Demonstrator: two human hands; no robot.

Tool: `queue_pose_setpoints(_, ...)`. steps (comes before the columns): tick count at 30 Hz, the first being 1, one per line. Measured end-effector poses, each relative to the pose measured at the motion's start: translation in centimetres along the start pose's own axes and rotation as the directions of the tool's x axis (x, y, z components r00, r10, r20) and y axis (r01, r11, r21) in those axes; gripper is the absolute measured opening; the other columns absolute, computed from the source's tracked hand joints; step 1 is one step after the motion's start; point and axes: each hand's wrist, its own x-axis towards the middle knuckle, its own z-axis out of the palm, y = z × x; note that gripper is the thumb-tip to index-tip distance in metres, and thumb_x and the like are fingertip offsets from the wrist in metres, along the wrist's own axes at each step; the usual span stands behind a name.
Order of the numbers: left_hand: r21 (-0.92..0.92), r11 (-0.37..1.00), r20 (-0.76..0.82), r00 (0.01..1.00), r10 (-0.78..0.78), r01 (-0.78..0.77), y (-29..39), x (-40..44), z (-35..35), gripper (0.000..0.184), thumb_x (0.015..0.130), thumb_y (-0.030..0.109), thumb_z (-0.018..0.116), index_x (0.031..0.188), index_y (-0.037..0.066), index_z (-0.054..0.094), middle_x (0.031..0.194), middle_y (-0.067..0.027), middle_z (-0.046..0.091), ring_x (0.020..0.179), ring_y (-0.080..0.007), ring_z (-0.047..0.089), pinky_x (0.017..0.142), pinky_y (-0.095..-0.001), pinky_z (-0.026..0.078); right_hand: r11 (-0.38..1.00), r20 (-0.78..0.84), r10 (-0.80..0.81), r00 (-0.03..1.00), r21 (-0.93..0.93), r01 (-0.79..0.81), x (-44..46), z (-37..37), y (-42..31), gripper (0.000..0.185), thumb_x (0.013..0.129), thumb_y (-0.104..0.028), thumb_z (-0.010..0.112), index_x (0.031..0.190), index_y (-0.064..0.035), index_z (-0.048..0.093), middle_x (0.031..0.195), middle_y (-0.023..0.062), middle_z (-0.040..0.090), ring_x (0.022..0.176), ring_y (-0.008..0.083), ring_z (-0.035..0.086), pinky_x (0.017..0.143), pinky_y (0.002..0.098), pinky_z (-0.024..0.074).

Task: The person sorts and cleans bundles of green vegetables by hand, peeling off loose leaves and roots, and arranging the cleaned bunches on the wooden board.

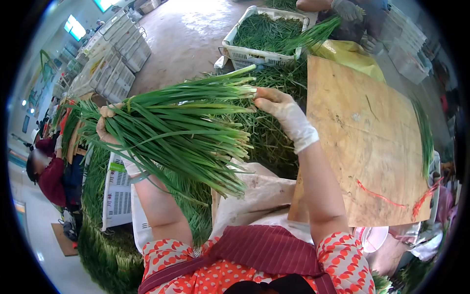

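A large bunch of green garlic chives (181, 130) is held up in front of me, its leaves towards the left and its pale cut ends fanned out to the right. My left hand (108, 126) is closed round the leafy end, partly hidden by the leaves. With thumb and fingers pinched, my right hand (283, 111) grips the whitish tip of a few stems at the bunch's upper right. Both hands wear thin white gloves. Beneath the bunch, a pale cloth (259, 188) covers my lap.
A wooden board (362, 132) with red string (382, 195) lies at right. Loose greens (274, 132) cover the floor ahead, before a white crate (264, 60) of chives. Stacked crates (115, 68) stand left. A co-worker's gloved hand (348, 9) shows at top right; another person (51, 176) works left.
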Motion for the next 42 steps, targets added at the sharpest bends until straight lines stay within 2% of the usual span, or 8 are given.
queue_pose_setpoints(6, 0.025, 1.000, -0.080, 0.997, -0.013, 0.015, -0.5, -0.4, 0.6, 0.013, 0.080, 0.022, 0.051, 0.086, 0.011, 0.050, 0.080, -0.0016, 0.055, 0.091, -0.0249, 0.054, 0.092, -0.0470, 0.036, 0.969, 0.131, 0.072, 0.989, 0.224, -0.100, 1.3, 3.9, 0.6, 0.033, 0.080, -0.018, 0.066, 0.104, 0.0033, 0.059, 0.097, 0.0092, 0.066, 0.088, 0.0131, 0.060, 0.084, 0.0271, 0.0452)
queue_pose_setpoints(14, 0.049, 0.999, -0.024, 1.000, 0.014, -0.013, 0.9, -0.6, 0.1, 0.011, 0.079, 0.020, 0.052, 0.084, 0.011, 0.050, 0.082, -0.0027, 0.056, 0.096, -0.0283, 0.052, 0.097, -0.0533, 0.031, 0.931, -0.441, 0.029, 0.897, 0.338, 0.135, 1.1, 0.4, 4.0, 0.026, 0.089, -0.031, 0.054, 0.093, -0.0080, 0.065, 0.087, 0.0020, 0.066, 0.079, 0.0081, 0.053, 0.075, 0.0232, 0.0404)
queue_pose_setpoints(19, -0.049, 0.999, 0.004, 1.000, -0.001, 0.001, 1.5, -0.8, -0.2, 0.013, 0.078, 0.021, 0.053, 0.080, 0.011, 0.046, 0.081, -0.0010, 0.051, 0.099, -0.0278, 0.050, 0.098, -0.0530, 0.029, 0.985, -0.381, 0.015, 0.924, -0.155, -0.080, -0.1, -0.6, 5.1, 0.048, 0.086, -0.040, 0.056, 0.115, -0.0013, 0.057, 0.100, 0.0069, 0.064, 0.097, 0.0127, 0.053, 0.095, 0.0276, 0.0350)
queue_pose_setpoints(22, -0.048, 0.999, 0.031, 0.999, 0.008, -0.007, 0.9, -0.9, 0.2, 0.013, 0.078, 0.021, 0.053, 0.081, 0.010, 0.046, 0.081, -0.0013, 0.051, 0.098, -0.0275, 0.051, 0.097, -0.0522, 0.031, 0.991, 0.093, 0.125, 0.988, -0.056, -0.120, -1.1, 2.5, -0.5, 0.044, 0.083, -0.037, 0.061, 0.108, -0.0013, 0.061, 0.097, 0.0082, 0.065, 0.097, 0.0141, 0.055, 0.094, 0.0286, 0.0368)
queue_pose_setpoints(25, -0.012, 0.999, -0.008, 0.999, 0.038, -0.038, 0.7, -0.8, -0.2, 0.014, 0.078, 0.021, 0.053, 0.081, 0.010, 0.045, 0.081, -0.0017, 0.051, 0.097, -0.0277, 0.052, 0.095, -0.0519, 0.033, 0.946, 0.115, 0.211, 0.971, 0.225, -0.233, 0.1, 4.5, 1.0, 0.035, 0.084, -0.033, 0.061, 0.099, -0.0017, 0.064, 0.095, 0.0084, 0.065, 0.094, 0.0131, 0.056, 0.090, 0.0300, 0.0392)
queue_pose_setpoints(34, 0.110, 0.989, -0.020, 0.994, 0.104, -0.101, 1.4, -1.2, -0.2, 0.015, 0.081, 0.023, 0.051, 0.083, 0.008, 0.051, 0.087, -0.0052, 0.057, 0.100, -0.0271, 0.052, 0.095, -0.0488, 0.037, 0.719, -0.345, 0.164, 0.924, 0.683, 0.128, -0.9, 0.4, 3.5, 0.023, 0.092, -0.022, 0.049, 0.093, -0.0014, 0.060, 0.095, 0.0070, 0.063, 0.089, 0.0123, 0.057, 0.085, 0.0270, 0.0455)
queue_pose_setpoints(40, 0.121, 0.993, 0.192, 0.981, -0.013, -0.010, 3.8, -1.0, -2.5, 0.020, 0.083, 0.027, 0.050, 0.088, 0.008, 0.049, 0.102, -0.0115, 0.057, 0.106, -0.0283, 0.051, 0.097, -0.0513, 0.035, 0.977, -0.279, 0.069, 0.958, -0.176, -0.122, -1.2, -0.7, 4.2, 0.032, 0.086, -0.021, 0.059, 0.114, -0.0066, 0.056, 0.113, 0.0104, 0.058, 0.103, 0.0188, 0.053, 0.091, 0.0293, 0.0428)
queue_pose_setpoints(42, 0.067, 0.997, 0.200, 0.979, 0.031, -0.045, 3.2, -1.0, -2.8, 0.019, 0.084, 0.026, 0.049, 0.090, 0.008, 0.048, 0.104, -0.0154, 0.056, 0.107, -0.0303, 0.050, 0.096, -0.0524, 0.035, 0.972, 0.191, 0.145, 0.971, -0.212, -0.104, -0.7, 1.9, 0.5, 0.033, 0.087, -0.022, 0.056, 0.117, -0.0074, 0.055, 0.116, 0.0113, 0.056, 0.109, 0.0183, 0.050, 0.094, 0.0293, 0.0403)
